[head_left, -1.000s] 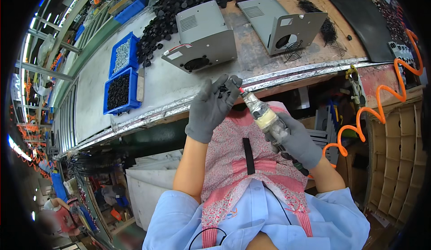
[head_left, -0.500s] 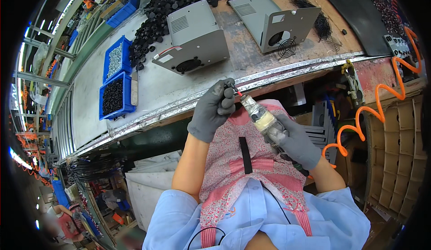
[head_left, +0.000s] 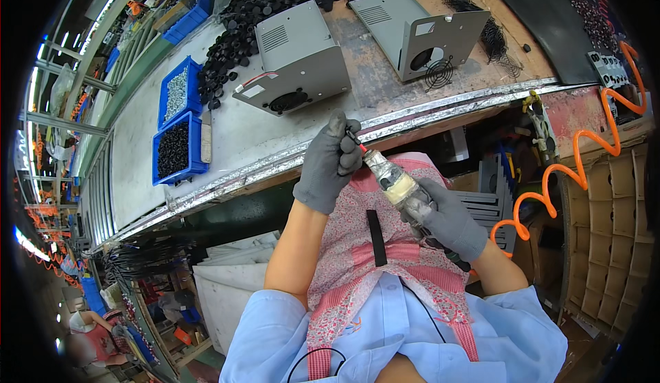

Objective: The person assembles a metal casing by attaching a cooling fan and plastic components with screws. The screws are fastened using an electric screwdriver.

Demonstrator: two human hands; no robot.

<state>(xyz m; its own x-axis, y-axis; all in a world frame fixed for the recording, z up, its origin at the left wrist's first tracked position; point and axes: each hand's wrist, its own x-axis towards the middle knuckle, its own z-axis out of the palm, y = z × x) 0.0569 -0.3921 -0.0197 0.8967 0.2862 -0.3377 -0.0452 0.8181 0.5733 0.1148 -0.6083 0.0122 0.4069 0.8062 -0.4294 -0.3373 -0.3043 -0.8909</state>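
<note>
Bins [head_left: 196, 152]: two blue ones on the desk [head_left: 237, 132], pale small parts in the farther, black ones in the nearer.
Case with fan [head_left: 302, 73]: grey, on the desk beyond the left hand and apart from it.
Left hand [head_left: 323, 170]: gloved, fingers curled, grip pinching a small dark piece [head_left: 353, 137] at thumb and fingertips; the palm is hidden.
Dark piece: at the red bit [head_left: 362, 148], over the desk's near edge; contact is too small to tell. Best lined up straight with the bit, fingertips clear of its turning end.
Driver [head_left: 399, 187]: slanted up-left; a steady angle should seat the piece cleanly.
Second case [head_left: 447, 36]: grey, open, with a round wire guard [head_left: 438, 73] before it.
Right hand [head_left: 454, 225]: gloved, grip wrapped around the driver; a light trigger touch seems wise.
Hose [head_left: 548, 187]: coiled, orange; slack helps aim.
</note>
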